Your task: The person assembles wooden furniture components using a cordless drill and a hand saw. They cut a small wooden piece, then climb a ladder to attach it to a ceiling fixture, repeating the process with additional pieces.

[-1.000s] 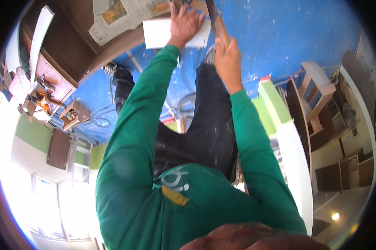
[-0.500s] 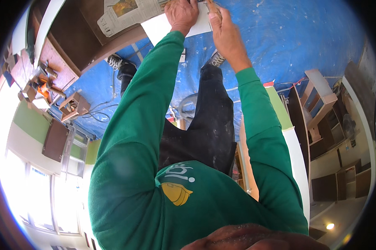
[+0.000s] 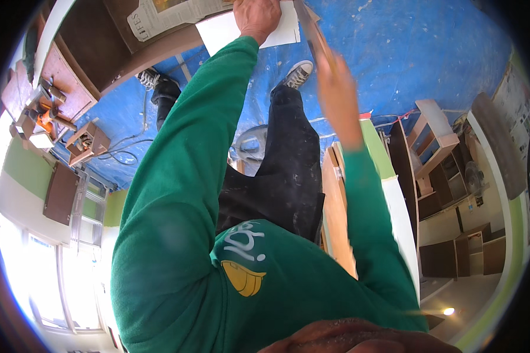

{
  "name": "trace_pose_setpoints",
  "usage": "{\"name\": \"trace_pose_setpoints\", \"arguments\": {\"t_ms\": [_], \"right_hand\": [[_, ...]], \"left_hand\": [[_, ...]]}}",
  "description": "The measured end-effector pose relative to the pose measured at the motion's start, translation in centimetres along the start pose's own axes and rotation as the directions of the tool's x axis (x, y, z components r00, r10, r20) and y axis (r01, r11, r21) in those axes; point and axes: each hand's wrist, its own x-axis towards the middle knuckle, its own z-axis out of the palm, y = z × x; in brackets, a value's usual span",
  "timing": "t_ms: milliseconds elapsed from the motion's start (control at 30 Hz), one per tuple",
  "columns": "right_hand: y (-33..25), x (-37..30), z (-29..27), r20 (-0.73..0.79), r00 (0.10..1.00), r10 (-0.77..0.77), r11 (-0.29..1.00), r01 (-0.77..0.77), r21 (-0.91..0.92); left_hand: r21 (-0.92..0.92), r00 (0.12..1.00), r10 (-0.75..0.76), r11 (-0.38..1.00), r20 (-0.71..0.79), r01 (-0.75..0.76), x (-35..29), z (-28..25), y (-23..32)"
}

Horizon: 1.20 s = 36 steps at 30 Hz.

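Note:
My left hand [image 3: 257, 17] presses down on a white flat board [image 3: 218, 32] that lies across the edge of a dark brown cabinet frame [image 3: 153, 67]. The picture's upper edge cuts off its fingertips. My right hand [image 3: 337, 88], smeared by motion, is closed round the wooden handle of what looks like a handsaw. The saw's long narrow blade [image 3: 309, 26] runs up past the board's right end and out of view at the top. A folded newspaper sheet [image 3: 174, 19] lies on the cabinet, left of my left hand.
A blue sheet [image 3: 406, 53] covers the floor. At the left are a pinkish board [image 3: 65, 82] with orange tools [image 3: 44, 117] and a small wooden box [image 3: 87, 143]. An open wooden frame [image 3: 435, 138], brown panels and cabinets stand to the right. Cables lie by my feet.
My right hand has pulled back toward me and a little right, baring more of the blade. The left hand stays on the board. The whole view has shifted slightly.

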Motion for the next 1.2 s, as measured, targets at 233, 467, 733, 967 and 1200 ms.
{"name": "trace_pose_setpoints", "arguments": {"t_ms": [233, 467, 733, 967, 1200], "right_hand": [[-2.2, -0.5, -1.0, 0.048, 0.998, 0.033, 0.999, -0.031, -0.038], [-3.7, -11.5, -7.6, 0.083, 0.977, 0.198, 0.979, -0.202, 0.041], [-0.8, 5.1, 2.0, 0.011, 1.0, 0.0, 0.999, -0.001, 0.052], [-4.7, -13.9, -9.1, 0.121, 0.973, 0.198, 0.98, -0.2, 0.004], [0.6, 7.9, 4.6, -0.134, 0.988, -0.073, 0.992, 0.086, 0.094]], "left_hand": [[0.07, 0.997, -0.069, 0.995, 0.046, 0.066, -0.3, 0.0, -0.5], [0.101, 0.995, -0.087, 0.992, 0.048, 0.082, -0.3, 0.0, -0.6], [0.059, 0.999, 0.047, 0.997, -0.016, -0.046, 0.1, 0.4, -0.8], [0.066, 0.999, -0.038, 0.997, -0.006, 0.039, -0.6, -0.1, -0.9], [0.086, 0.991, -0.034, 0.996, 0.128, 0.023, 0.1, 0.4, -0.1]]}}
